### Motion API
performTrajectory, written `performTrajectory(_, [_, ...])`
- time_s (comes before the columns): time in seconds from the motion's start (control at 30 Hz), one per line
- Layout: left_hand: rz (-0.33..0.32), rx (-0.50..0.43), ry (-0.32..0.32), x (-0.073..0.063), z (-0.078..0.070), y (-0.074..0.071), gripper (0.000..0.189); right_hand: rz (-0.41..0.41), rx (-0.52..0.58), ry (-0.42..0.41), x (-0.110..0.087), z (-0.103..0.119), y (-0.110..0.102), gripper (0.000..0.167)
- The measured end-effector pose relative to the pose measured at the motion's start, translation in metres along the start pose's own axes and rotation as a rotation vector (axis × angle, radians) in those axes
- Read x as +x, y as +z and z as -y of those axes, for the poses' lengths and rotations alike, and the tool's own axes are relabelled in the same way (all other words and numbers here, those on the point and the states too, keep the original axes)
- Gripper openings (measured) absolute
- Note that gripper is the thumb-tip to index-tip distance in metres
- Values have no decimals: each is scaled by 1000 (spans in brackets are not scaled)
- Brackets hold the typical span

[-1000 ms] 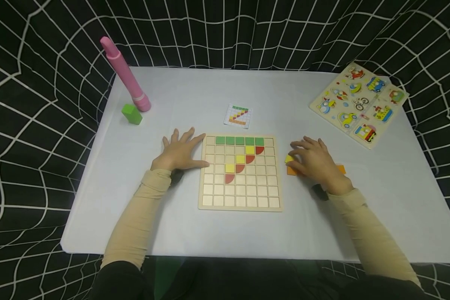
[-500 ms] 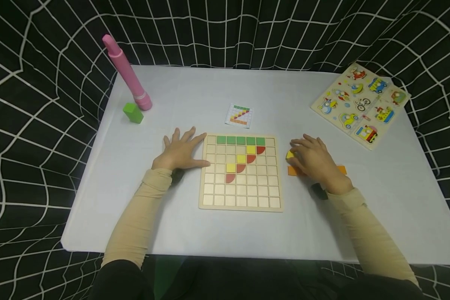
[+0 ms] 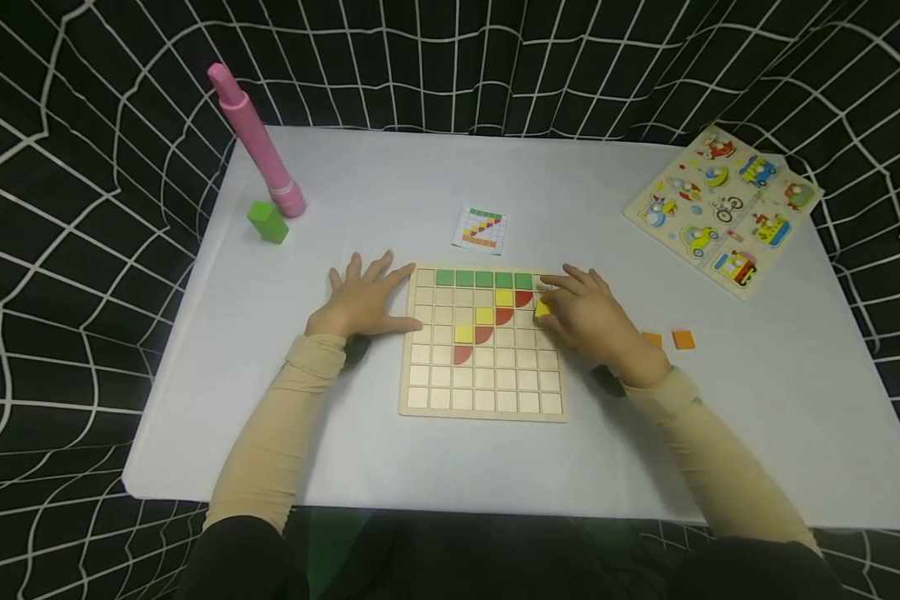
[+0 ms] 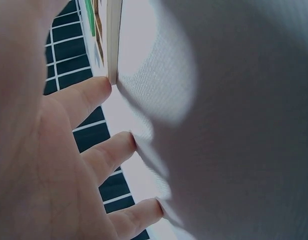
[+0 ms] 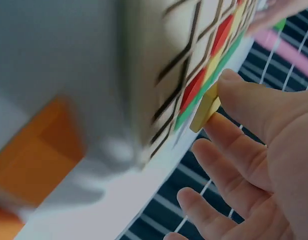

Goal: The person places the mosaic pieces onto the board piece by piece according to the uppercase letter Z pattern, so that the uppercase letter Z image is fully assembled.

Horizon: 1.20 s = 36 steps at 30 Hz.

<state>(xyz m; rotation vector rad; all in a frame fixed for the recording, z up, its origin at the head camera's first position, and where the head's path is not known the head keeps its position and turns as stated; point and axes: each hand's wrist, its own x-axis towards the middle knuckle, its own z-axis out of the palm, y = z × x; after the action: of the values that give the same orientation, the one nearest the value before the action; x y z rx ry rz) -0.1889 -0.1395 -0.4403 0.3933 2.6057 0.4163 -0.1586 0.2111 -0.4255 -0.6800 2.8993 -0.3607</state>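
A wooden grid board (image 3: 482, 412) lies on the white table, with a row of green tiles (image 3: 483, 279) along its far side. Below that row, yellow square tiles (image 3: 483, 316) and red quarter-circle tiles (image 3: 483, 335) step diagonally down to the left. My left hand (image 3: 362, 305) is spread flat, its thumb and forefinger touching the board's left edge. Over the board's right side, my right hand (image 3: 591, 323) pinches a yellow tile (image 5: 207, 107) between thumb and forefinger; the other fingers are loosely bent in the right wrist view.
Orange tiles (image 3: 684, 340) lie right of the board, partly hidden by the right wrist. A small pattern card (image 3: 482, 230) sits beyond the board. A green block (image 3: 267, 222) and pink post (image 3: 258, 150) stand back left; a picture puzzle board (image 3: 723, 210) lies back right.
My right hand has moved left from beside the orange tiles to the board's right side, carrying the yellow tile. The left hand has stayed at the board's left edge.
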Motion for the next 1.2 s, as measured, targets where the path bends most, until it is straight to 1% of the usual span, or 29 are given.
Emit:
performTrajectory(0.13, [4,-2,1,-1,-1,-1,101,-14,7,-78,6,17,5,33])
performTrajectory(0.2, [4,1,0,-2,-1,-2,101,-5,3,-108,9,25,6,34])
performTrajectory(0.33, [6,14,-1,-2,-2,-3,101,23,3,-144,16,41,7,36])
performTrajectory(0.57, [5,26,1,0,0,-2,101,62,-1,-206,27,68,10,33])
performTrajectory(0.77, [7,31,2,1,1,-1,101,69,-24,-294,34,89,17,30])
performTrajectory(0.93, [4,27,3,1,3,0,100,90,-65,-351,38,102,26,34])
performTrajectory(1.1, [1,24,4,1,4,-1,100,97,-73,-387,41,110,34,28])
performTrajectory(1.2, [2,26,6,1,3,-1,100,100,-79,-391,40,111,36,26])
